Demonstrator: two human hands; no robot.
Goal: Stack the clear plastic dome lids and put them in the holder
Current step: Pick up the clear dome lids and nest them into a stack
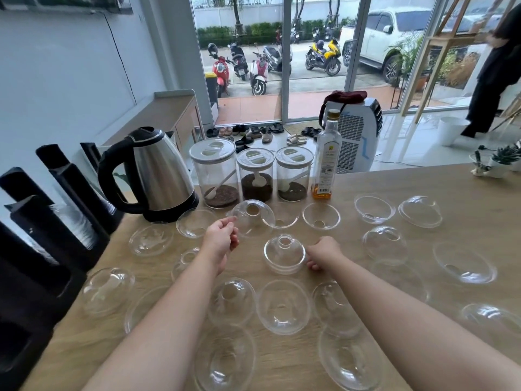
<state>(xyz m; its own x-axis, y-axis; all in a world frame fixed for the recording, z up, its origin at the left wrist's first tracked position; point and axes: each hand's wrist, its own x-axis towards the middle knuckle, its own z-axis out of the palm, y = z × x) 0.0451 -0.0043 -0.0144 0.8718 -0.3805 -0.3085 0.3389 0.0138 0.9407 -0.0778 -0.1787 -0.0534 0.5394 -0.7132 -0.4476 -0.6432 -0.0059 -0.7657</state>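
Several clear plastic dome lids lie scattered over the wooden table [423, 182], some dome-up and some upside down. My left hand [221, 235] pinches the rim of one clear dome lid [255, 217] and holds it tilted above the table. A small stack of dome lids [284, 253] stands dome-up in the middle. My right hand [324, 253] touches the stack's right rim with curled fingers. The black holder [64, 190] with its tall slots stands at the table's left edge, and some clear cups or lids show inside it.
A steel kettle [158, 176] stands at the back left. Three lidded jars [255, 176] and a glass bottle [327, 156] line the back edge. Small plants [499, 159] sit at the far right. A person in black [496, 66] stands by the window.
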